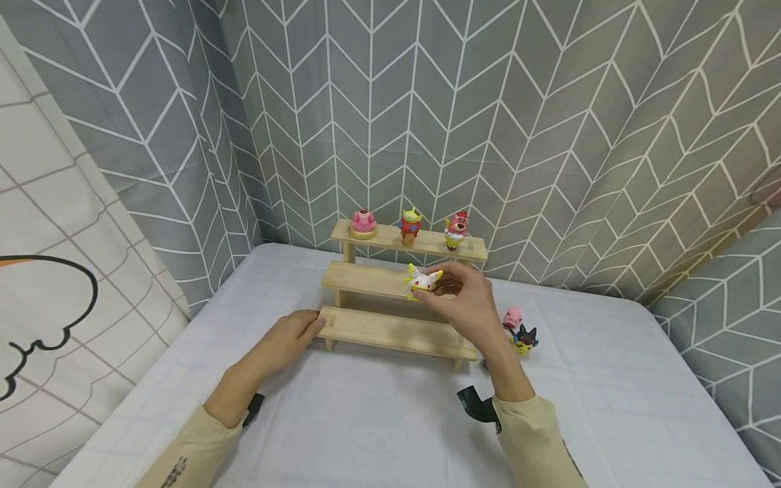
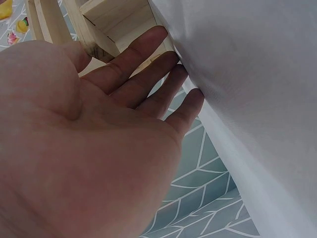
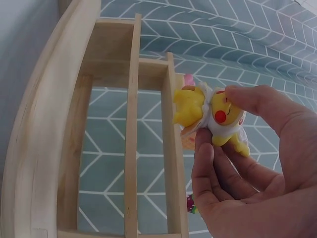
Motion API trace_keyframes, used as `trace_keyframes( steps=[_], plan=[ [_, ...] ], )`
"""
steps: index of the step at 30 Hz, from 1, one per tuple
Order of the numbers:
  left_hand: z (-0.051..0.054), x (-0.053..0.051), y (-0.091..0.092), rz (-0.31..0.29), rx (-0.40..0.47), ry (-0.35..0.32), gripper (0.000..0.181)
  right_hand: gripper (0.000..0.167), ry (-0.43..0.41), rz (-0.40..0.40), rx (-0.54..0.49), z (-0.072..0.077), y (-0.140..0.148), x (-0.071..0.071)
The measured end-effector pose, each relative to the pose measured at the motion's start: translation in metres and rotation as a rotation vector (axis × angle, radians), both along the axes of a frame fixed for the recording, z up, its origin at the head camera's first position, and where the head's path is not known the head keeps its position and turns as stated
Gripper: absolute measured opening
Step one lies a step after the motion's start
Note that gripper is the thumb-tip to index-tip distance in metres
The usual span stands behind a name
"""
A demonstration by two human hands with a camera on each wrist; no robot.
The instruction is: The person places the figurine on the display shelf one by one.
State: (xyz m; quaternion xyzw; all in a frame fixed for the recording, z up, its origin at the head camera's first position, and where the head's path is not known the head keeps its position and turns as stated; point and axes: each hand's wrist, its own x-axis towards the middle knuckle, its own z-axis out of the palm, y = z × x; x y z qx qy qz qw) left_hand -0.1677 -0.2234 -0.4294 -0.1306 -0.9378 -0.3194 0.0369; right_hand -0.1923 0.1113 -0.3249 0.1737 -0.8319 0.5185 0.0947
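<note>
A three-tier wooden display stand stands on the table. At the left end of its lowest tier, my left hand holds the plank's edge. The left wrist view shows the fingers stretched along the plank's end and the thumb at its corner. With thumb and fingertips, my right hand pinches a small yellow Pikachu figurine in a white costume. This figurine is at the right part of the middle tier; I cannot tell whether it touches the plank.
On the top tier stand a pink figurine, a green-headed figurine and a pink bear figurine. More figurines lie on the white-covered table, right of the stand. A patterned curtain hangs behind.
</note>
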Motion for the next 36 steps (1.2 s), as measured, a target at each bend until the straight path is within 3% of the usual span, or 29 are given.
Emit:
trace_keyframes(
  steps=[21, 36],
  plan=[
    [-0.001, -0.002, 0.0, 0.007, 0.004, 0.003, 0.036, 0.032, -0.01, 0.044, -0.067, -0.003, -0.03, -0.01],
    [-0.001, -0.002, 0.001, 0.012, -0.013, 0.001, 0.037, 0.031, -0.011, 0.04, -0.034, -0.004, -0.061, -0.025]
  ],
)
